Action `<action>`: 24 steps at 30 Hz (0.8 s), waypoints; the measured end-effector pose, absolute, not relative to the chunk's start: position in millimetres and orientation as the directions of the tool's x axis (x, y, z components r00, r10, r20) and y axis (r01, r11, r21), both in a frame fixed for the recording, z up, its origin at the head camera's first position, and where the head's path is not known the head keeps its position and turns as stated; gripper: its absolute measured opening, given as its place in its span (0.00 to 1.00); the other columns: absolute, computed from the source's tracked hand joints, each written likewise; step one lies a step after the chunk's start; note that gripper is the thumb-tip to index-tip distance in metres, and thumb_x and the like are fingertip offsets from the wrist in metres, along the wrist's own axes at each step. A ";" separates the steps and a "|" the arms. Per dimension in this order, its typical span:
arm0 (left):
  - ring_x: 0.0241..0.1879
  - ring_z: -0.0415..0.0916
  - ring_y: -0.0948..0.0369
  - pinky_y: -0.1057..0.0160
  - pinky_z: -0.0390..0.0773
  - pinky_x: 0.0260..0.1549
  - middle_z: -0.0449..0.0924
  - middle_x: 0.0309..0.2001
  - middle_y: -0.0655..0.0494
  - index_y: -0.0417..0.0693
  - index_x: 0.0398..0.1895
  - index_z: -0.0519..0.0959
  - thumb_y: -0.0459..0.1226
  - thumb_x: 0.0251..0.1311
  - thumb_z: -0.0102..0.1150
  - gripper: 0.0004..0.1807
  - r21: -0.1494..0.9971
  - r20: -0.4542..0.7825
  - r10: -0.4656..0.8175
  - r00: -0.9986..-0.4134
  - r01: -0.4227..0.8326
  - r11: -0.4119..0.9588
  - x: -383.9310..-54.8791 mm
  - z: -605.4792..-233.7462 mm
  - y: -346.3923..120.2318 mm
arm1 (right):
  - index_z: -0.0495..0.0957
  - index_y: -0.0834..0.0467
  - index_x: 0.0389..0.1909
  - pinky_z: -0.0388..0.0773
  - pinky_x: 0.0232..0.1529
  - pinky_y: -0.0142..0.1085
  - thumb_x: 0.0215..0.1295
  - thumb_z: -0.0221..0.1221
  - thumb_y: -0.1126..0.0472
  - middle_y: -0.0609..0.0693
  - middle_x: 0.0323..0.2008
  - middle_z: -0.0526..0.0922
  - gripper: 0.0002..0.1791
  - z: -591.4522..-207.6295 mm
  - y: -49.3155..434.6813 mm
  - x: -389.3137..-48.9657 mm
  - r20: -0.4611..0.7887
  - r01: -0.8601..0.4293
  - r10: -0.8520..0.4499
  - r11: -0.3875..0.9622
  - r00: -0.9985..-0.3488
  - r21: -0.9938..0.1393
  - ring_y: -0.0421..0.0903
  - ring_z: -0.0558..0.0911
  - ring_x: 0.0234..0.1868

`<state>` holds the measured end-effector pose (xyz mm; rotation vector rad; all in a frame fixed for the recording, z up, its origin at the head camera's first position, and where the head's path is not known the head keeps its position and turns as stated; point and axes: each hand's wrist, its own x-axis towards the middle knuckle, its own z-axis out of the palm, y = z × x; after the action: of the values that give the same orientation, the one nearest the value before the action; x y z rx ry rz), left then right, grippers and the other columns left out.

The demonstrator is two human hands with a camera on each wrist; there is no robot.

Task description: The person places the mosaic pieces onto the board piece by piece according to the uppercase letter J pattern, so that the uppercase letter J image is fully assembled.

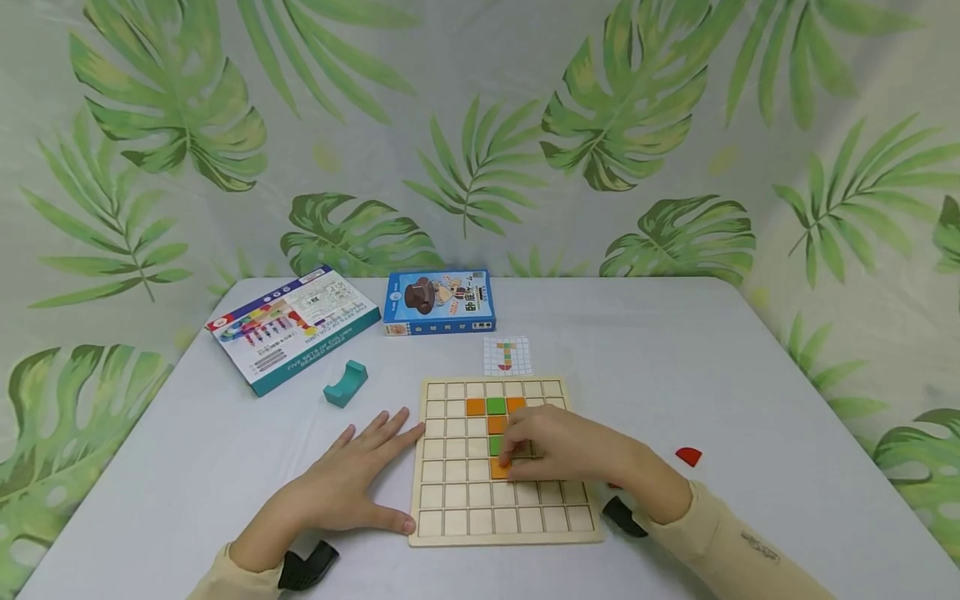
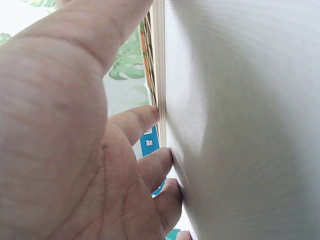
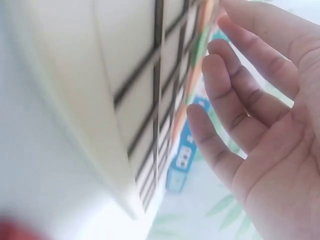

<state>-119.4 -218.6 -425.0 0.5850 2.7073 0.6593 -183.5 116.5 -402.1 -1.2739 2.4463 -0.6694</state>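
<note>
In the head view, a wooden grid board [image 1: 455, 497] is seen at the lower centre of the frame, laid on the white tabletop [image 1: 787, 500]. Orange and green tiles [image 1: 496, 406] are set in its cells as a row with a column beneath. The column's lowest orange tile [image 1: 497, 470] is partly covered by the fingertips of the right hand [image 1: 558, 442]; that grip is narrow, but whether anything is pinched cannot be told.

The left hand [image 1: 345, 479] is spread wide at the board's left edge, its grip holding nothing. Fingertips set against the board's side are shown more plainly in the left wrist view. In the right wrist view, the palm and loosely bent fingers, hidden from above, are revealed at the right. A pattern card [image 1: 507, 356] is shown only in the head view, just above the board; a blue box [image 1: 438, 317] is partly caught in both wrist views.
</note>
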 end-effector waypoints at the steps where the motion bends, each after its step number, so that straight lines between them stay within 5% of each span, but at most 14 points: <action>1: 0.88 0.42 0.39 0.22 0.42 0.79 0.47 0.89 0.50 0.63 0.87 0.58 0.70 0.45 0.78 0.66 0.489 -0.182 0.449 -0.875 0.316 0.813 -119.4 -424.9 -218.4 | 0.90 0.50 0.41 0.83 0.47 0.30 0.69 0.72 0.57 0.40 0.38 0.85 0.03 -400.5 120.6 -183.7 -0.051 -0.678 -0.820 0.504 -0.570 -0.536 0.37 0.81 0.41; 14: 0.88 0.41 0.39 0.23 0.41 0.80 0.47 0.89 0.50 0.63 0.87 0.58 0.70 0.45 0.79 0.66 0.490 -0.192 0.446 -0.874 0.308 0.816 -119.2 -424.6 -217.7 | 0.88 0.49 0.51 0.85 0.59 0.45 0.66 0.74 0.59 0.40 0.50 0.87 0.13 -387.3 196.2 -177.1 -0.149 -0.510 -0.671 0.671 -0.726 -0.538 0.44 0.85 0.54; 24: 0.88 0.42 0.38 0.22 0.42 0.80 0.47 0.89 0.50 0.63 0.87 0.58 0.70 0.45 0.78 0.66 0.488 -0.192 0.448 -0.873 0.312 0.816 -119.2 -424.2 -217.5 | 0.89 0.47 0.51 0.83 0.56 0.40 0.64 0.74 0.59 0.37 0.47 0.86 0.14 -389.0 221.2 -163.1 -0.186 -0.462 -0.640 0.697 -0.745 -0.549 0.39 0.82 0.51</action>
<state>-119.2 -217.5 -424.2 0.5798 2.7020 0.6515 -163.1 221.2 -389.0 -0.8608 2.5434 -0.6808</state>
